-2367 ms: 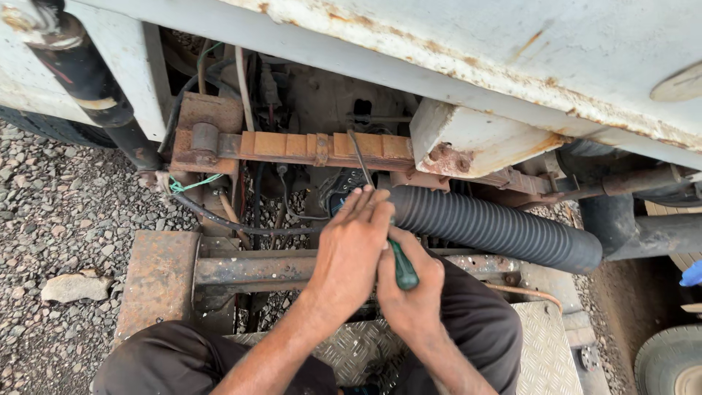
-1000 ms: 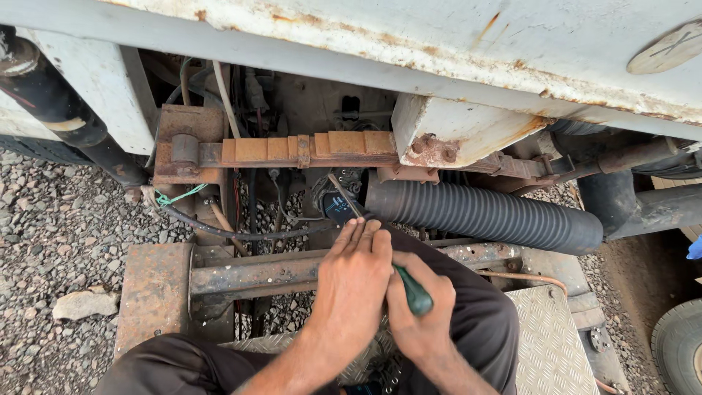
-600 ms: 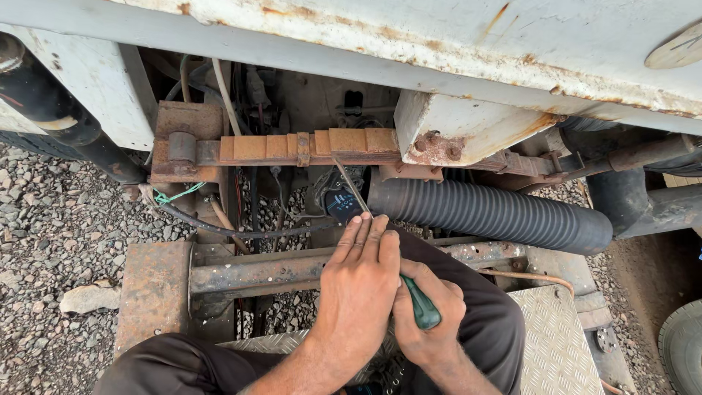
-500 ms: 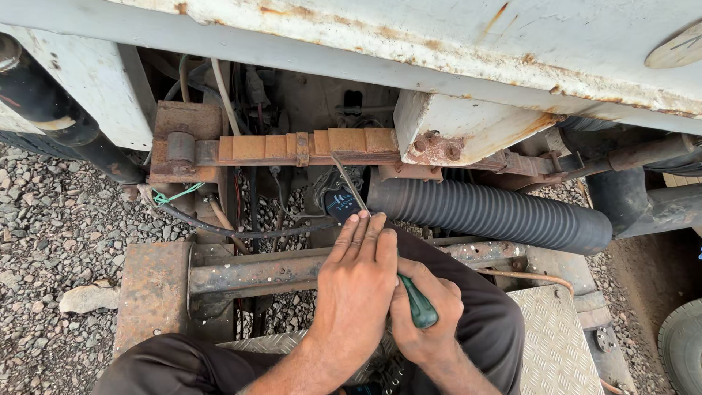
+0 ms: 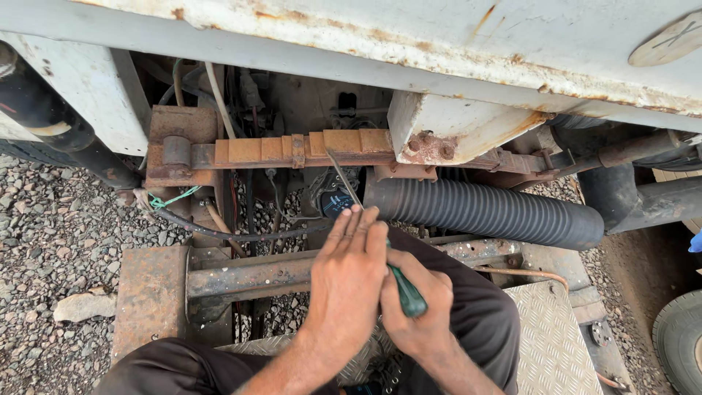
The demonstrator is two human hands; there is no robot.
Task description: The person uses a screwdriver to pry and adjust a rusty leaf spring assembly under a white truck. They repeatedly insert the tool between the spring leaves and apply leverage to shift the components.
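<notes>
The right hand (image 5: pixel 413 311) is closed around the green handle of a screwdriver (image 5: pixel 406 292), fingers wrapped tight, while the left hand (image 5: pixel 351 263) lies over it with fingers held straight and together, palm pressed against the tool's upper part rather than gripping it. The screwdriver's thin metal shaft runs up and away from the hands toward a dark round part (image 5: pixel 333 201) tucked under the rusty leaf spring (image 5: pixel 307 150); where the tip lands I cannot make out. That tool looks light and stiff, the smooth handle likely a bit slick, so the handle is the place to grip, with the flat hand steadying the shaft. Just right of the hands lies a black ribbed hose (image 5: pixel 490 212), probably bendy. Below sits a rusted steel beam (image 5: pixel 248 274), a chequered metal step (image 5: pixel 548 329) to the right, gravel (image 5: pixel 51 241) off to the left.
</notes>
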